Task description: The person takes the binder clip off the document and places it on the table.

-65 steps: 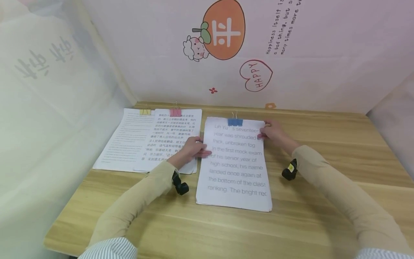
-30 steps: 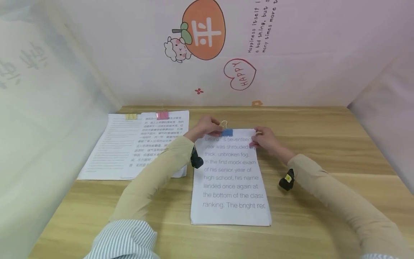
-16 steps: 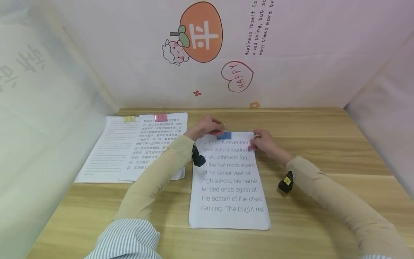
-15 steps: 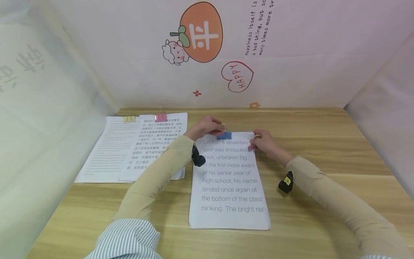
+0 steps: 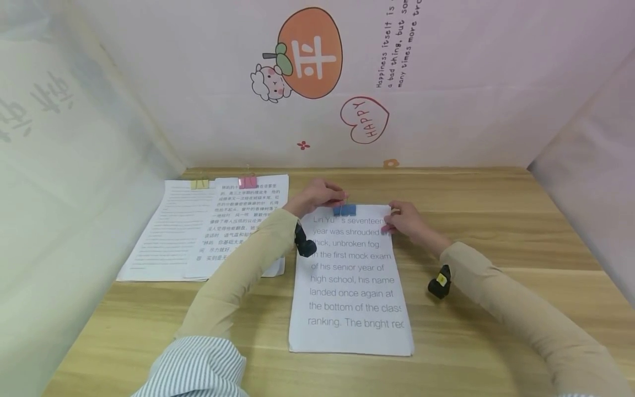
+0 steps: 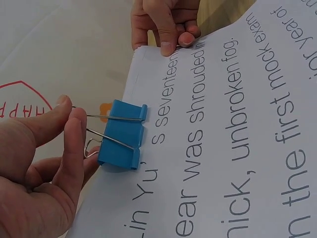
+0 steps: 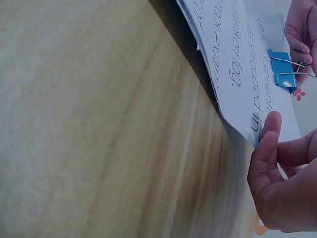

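Blue clip point(image 6: 121, 131) (on paper point(image 5: 352, 339)) is pinched; hands point(image 5: 316, 196) point(image 5: 407, 220) earlier touched only paper.

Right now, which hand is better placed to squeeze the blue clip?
Probably the left. The left hand pinches a wire handle of the blue clip, while the right hand grips the top right corner of the large-print pages, away from the clip.
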Demonstrator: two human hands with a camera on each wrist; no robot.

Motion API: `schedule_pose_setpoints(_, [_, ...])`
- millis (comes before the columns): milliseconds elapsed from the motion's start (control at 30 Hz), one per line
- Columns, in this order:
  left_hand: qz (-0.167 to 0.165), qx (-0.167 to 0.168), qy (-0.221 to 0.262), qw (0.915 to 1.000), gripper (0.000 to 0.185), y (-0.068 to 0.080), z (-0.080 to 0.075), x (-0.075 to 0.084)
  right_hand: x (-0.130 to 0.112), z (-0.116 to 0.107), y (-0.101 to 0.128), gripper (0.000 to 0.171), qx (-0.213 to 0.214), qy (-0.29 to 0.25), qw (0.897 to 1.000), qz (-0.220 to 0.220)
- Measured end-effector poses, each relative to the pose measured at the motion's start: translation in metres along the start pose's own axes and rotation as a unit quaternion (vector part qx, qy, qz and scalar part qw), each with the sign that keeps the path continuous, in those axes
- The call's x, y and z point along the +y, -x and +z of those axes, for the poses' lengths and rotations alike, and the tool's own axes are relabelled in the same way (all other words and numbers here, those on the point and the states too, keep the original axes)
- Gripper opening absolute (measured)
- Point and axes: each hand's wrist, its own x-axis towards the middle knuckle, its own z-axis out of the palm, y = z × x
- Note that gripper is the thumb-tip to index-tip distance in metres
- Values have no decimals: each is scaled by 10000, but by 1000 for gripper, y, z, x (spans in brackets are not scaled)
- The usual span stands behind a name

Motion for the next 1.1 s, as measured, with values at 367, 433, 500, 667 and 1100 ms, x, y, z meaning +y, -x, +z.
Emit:
schedule_pose_setpoints(367, [29,28,224,9997,39,-2,2,0,-1,1,2,44,4,65,9999,77])
schedule_pose_setpoints(433, [49,22,242,9997,38,-2,1,1,-1,2,2,44,3,66,9999,105])
schedule_pose_setpoints(500, [47,34,231,9997,37,-1,1,2,-1,2,2,44,15,82,9999,147])
schedule_pose_setpoints(667, [83,80,328,9994,35,-2,-1,3,1,5,3,50,-1,276,9995,162])
schedule_pose_setpoints(1100, [356,192,626,9972,33,-9,-22,-8,8,3,4,42,39,313,9994,125])
